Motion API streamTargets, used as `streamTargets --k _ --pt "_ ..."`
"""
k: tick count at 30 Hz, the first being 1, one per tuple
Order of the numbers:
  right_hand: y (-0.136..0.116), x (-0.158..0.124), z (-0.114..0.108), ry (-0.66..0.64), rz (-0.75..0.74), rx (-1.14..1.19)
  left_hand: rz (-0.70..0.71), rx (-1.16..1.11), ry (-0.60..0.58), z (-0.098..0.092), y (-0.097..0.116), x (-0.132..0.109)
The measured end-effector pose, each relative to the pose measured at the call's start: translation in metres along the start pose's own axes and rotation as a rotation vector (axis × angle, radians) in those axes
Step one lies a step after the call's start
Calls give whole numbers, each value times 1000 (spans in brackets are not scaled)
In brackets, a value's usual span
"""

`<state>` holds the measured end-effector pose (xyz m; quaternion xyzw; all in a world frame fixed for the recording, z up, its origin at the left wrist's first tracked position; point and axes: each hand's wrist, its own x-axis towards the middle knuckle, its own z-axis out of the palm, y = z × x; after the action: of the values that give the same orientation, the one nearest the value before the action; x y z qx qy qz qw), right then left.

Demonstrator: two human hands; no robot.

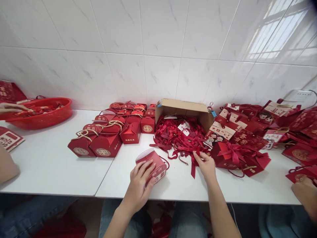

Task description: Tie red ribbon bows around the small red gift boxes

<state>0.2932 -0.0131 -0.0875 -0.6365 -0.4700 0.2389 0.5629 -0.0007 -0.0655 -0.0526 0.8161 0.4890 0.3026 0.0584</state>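
My left hand (140, 185) rests on a small red gift box (155, 167) with a white flap, lying on the white table (54, 168) near its front edge; the fingers curl over the box's left side. My right hand (206, 164) reaches into a heap of dark red ribbons (178, 138) and pinches one ribbon end (193, 168) that trails down toward the table edge. The ribbons spill out of a tipped cardboard box (184, 110) at the back.
Several closed red gift boxes (112, 130) with gold cords stand in rows at left centre. A red basket (41, 114) sits far left with another person's hand (11, 107) at it. Red bags and bowed boxes (250, 138) pile up at right; another person's hand (305, 193) is at the right edge.
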Motion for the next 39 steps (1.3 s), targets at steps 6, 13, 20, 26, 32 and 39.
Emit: streamTargets --k 6,13,20,26,32,39 --pt "-38 -21 -15 -110 53 181 -60 23 43 11 11 -7" --pt "-98 -84 15 -673 111 423 -122 9 152 22 20 -5" --pt "-97 -92 60 -730 336 551 -150 20 128 24 22 -5" --pt "-92 -91 62 -716 371 521 -156 4 123 24 22 -5" --pt "-90 -93 60 -734 358 525 -152 14 120 23 23 -5" --pt "-93 -93 62 -753 323 509 -140 -3 110 20 24 -7"
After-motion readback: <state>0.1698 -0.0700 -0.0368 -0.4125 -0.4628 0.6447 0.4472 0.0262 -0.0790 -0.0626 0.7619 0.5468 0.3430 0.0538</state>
